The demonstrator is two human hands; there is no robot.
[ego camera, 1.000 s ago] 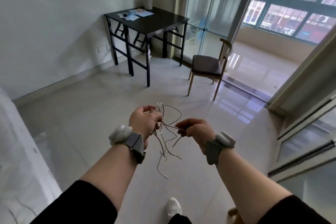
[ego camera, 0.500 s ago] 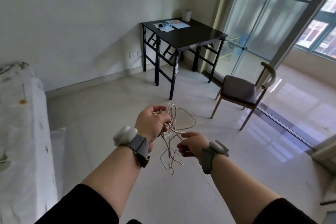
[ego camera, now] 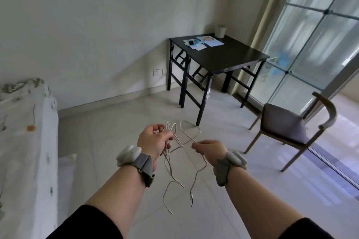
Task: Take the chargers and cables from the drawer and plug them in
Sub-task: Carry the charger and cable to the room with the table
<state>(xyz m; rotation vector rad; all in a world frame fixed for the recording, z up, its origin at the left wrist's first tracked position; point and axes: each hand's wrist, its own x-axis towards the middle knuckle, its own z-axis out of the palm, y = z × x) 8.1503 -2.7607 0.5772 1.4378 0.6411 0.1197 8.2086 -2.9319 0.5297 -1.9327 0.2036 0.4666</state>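
A tangle of thin white cables (ego camera: pixel 175 163) hangs between my two hands above the tiled floor. My left hand (ego camera: pixel 153 140) is closed around a bunch of the loops at the top. My right hand (ego camera: pixel 210 150) pinches one strand pulled out to the right, and loose ends dangle below both hands. A white wall socket (ego camera: pixel 157 72) sits low on the far wall, left of the table. No charger block is visible.
A black folding table (ego camera: pixel 233 56) with papers and a cup stands in the far corner. A wooden chair with a grey cushion (ego camera: pixel 285 124) is at the right by the glass doors. A bed with a white floral cover (ego camera: pixel 25 141) fills the left side.
The view has swung left, bringing the bed and socket further in. My hands have drawn apart, pulling one strand out and letting the cable ends hang lower.
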